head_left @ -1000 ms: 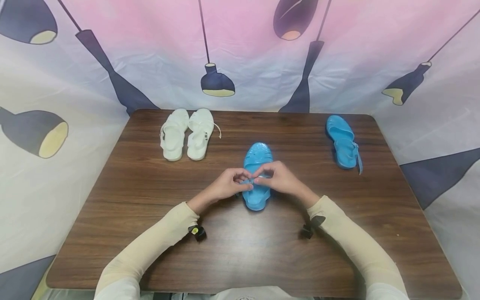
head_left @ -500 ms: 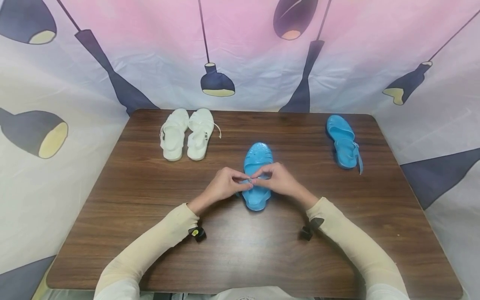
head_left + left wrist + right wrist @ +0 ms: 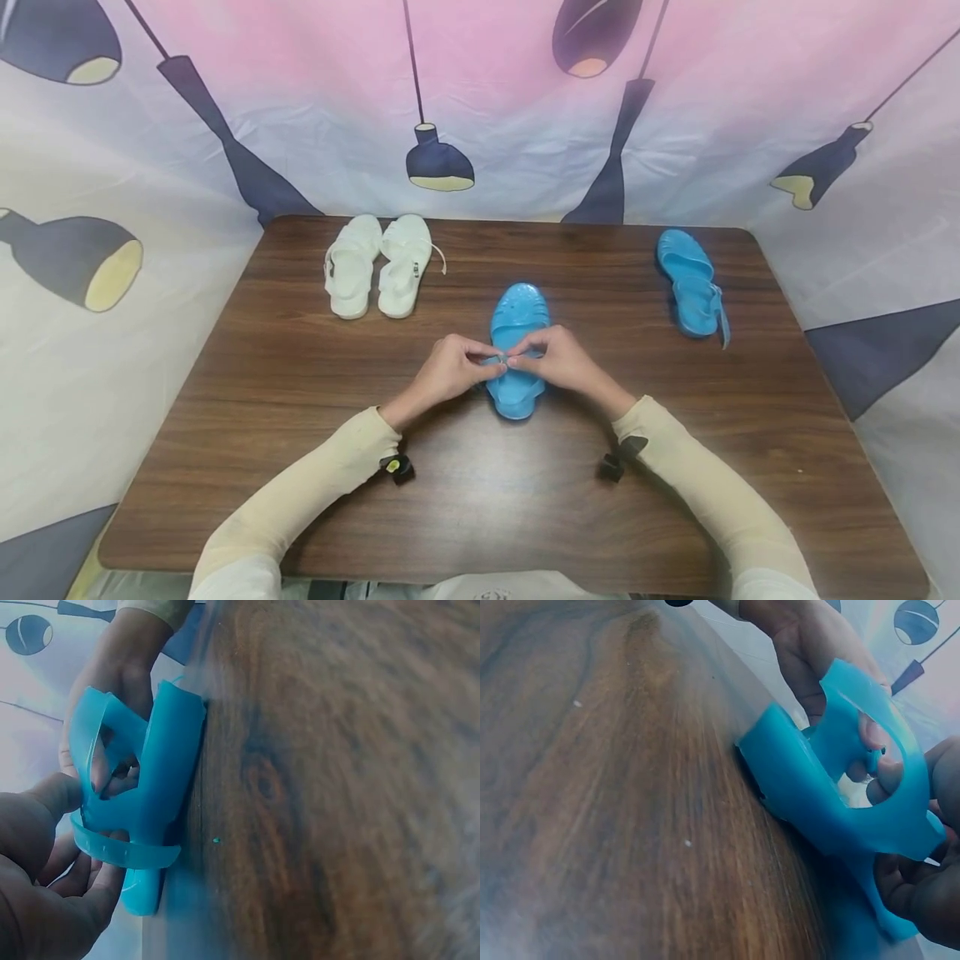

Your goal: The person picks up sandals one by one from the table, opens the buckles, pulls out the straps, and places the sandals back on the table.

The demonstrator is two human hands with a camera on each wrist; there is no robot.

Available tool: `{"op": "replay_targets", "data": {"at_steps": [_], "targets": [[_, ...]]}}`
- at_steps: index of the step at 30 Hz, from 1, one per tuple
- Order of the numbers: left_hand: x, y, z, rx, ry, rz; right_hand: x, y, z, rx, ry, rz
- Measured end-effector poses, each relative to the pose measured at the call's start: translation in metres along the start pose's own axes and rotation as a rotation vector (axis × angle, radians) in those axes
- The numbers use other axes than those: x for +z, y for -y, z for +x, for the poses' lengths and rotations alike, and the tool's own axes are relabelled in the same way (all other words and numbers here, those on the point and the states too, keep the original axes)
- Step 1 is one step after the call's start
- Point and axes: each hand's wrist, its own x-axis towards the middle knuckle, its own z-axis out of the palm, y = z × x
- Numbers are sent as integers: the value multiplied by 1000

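Fingers of the left hand [image 3: 448, 367] and right hand [image 3: 561, 358] pinch at the strap [image 3: 127, 853] of the nearer blue sandal [image 3: 520, 310], which lies right beneath them on the table [image 3: 517, 492]. From my remote seat I judge it light, bendy and slightly slippery; I'd grip close to the strap's tip. I can read no brand or label.
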Motion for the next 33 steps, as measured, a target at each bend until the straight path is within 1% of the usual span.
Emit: {"op": "replay_targets", "data": {"at_steps": [5,12,17,20,25,28,33], "targets": [[0,0,2,8,-2,3,-7,-4,-2,2,1,-5],[-1,1,1,-9,-5,-3,-19,-7,-7,5,-3,4],[-2,0,1,-7,5,-15,-22,-4,-4,-17,-7,81],[-2,0,1,-4,14,-16,-22,0,-1,-43,21,97],[-2,-1,0,3,23,-14,-17,5,3,-48,96,59],[-2,-1,-1,10,19,-19,-13,5,4,-40,92,52],[0,2,-2,24,-2,-22,-10,-1,0,-18,50,60]]}}
